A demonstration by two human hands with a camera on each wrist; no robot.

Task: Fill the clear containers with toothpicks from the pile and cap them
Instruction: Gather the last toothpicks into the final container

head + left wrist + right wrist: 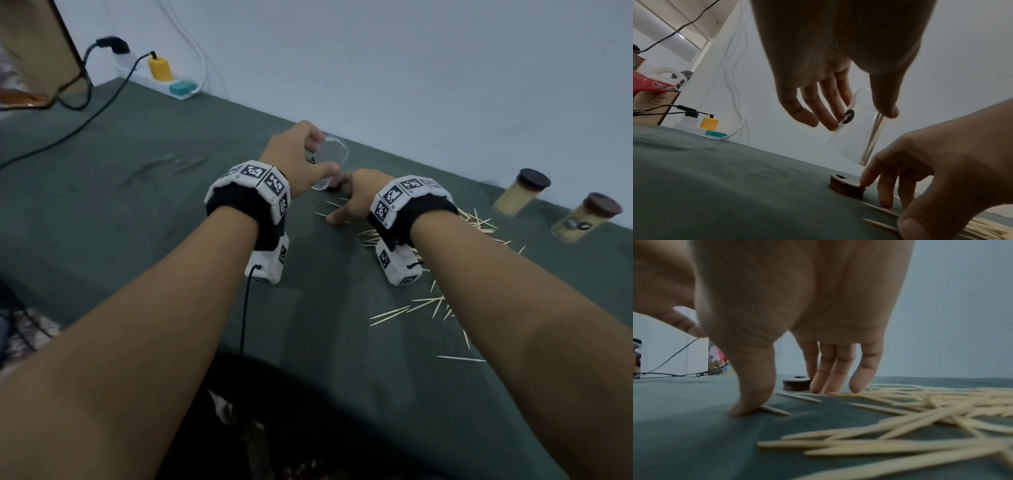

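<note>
- Green cloth (137,212), faintly wrinkled, covers the table; slim sticks lie flat on it, hard to pinch.
- Left hand (298,161) grips the clear container (330,161) between thumb and fingers, lifted and tilted, mouth apparently turned toward the pile for loading; one or two toothpicks are already inside.
- Brown cap (846,186), round and holed, waits on the cloth just below the container.
- Right hand (356,195) spreads straight fingers onto the pale toothpicks (900,418), thumb down, likely raking some together.
- Two filled containers (520,193) stand capped at far right.
</note>
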